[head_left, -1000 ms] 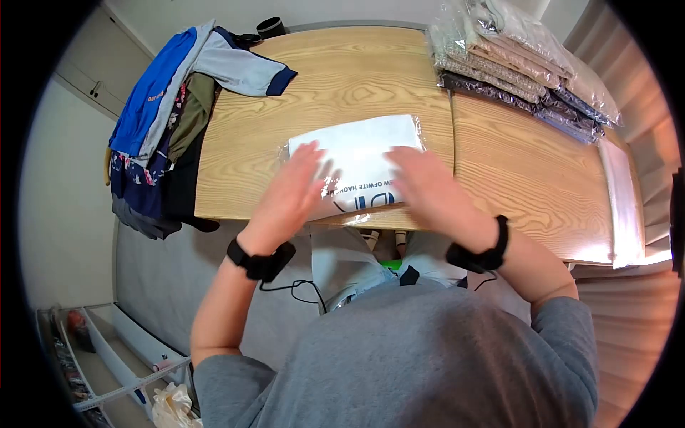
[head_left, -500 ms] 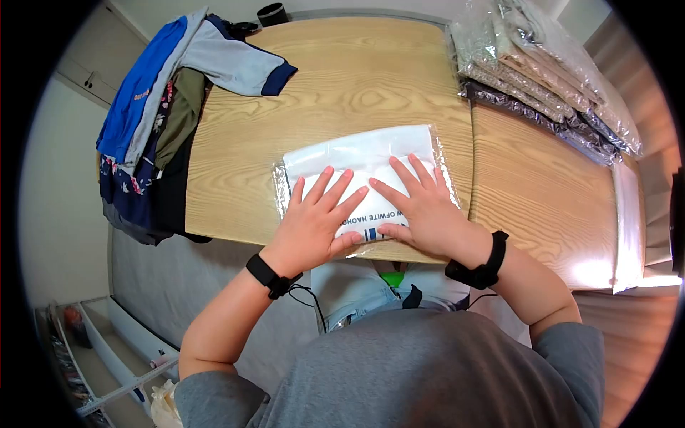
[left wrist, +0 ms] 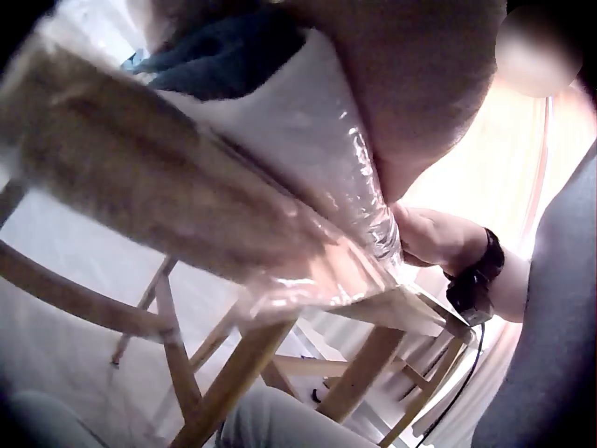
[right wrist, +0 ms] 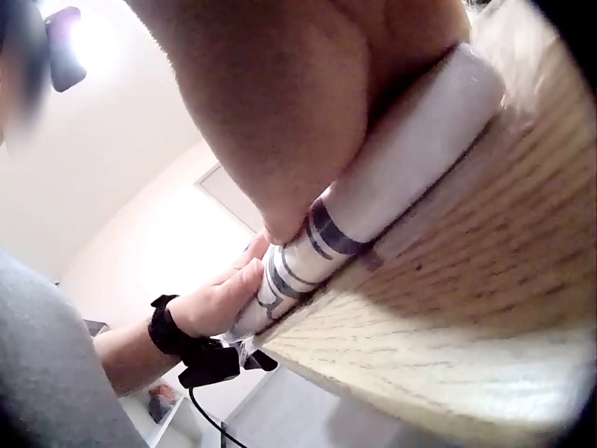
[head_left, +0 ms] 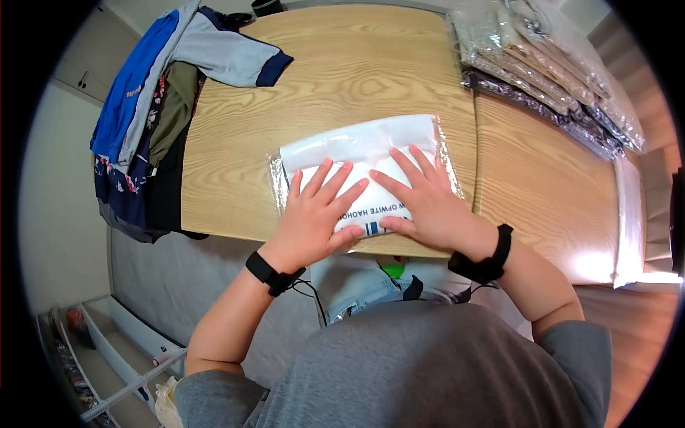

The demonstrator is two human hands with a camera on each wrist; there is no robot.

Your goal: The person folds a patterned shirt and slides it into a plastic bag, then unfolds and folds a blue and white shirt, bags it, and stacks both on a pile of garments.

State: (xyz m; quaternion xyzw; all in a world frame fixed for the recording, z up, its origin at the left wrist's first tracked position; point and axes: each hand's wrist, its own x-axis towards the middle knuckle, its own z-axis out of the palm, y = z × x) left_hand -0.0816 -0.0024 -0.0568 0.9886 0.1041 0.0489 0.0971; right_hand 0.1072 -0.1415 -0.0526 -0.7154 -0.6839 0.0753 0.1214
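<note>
A white folded garment with dark lettering, in a clear plastic bag (head_left: 357, 139), lies at the table's front edge in the head view. My left hand (head_left: 310, 214) rests flat on its left part, fingers spread. On its right part lies my right hand (head_left: 432, 207), fingers also spread, the two thumbs pointing at each other near the front edge. The right wrist view shows the bagged garment (right wrist: 410, 159) side-on under the right hand (right wrist: 298, 112), with the left hand (right wrist: 219, 299) beyond. In the left wrist view the shiny bag (left wrist: 326, 159) is under the left hand (left wrist: 410, 75).
Clothes (head_left: 135, 93) hang over the table's left edge, one grey sleeve lying on the wooden table (head_left: 342, 64). Bagged folded garments (head_left: 549, 78) are stacked at the back right. Flat clear plastic (head_left: 628, 221) lies along the right edge. A compartmented container (head_left: 114, 342) stands at lower left.
Both hands, raised and blurred a second ago, came down onto the bagged garment and have stayed spread there since half a second ago. The head view has shifted slightly.
</note>
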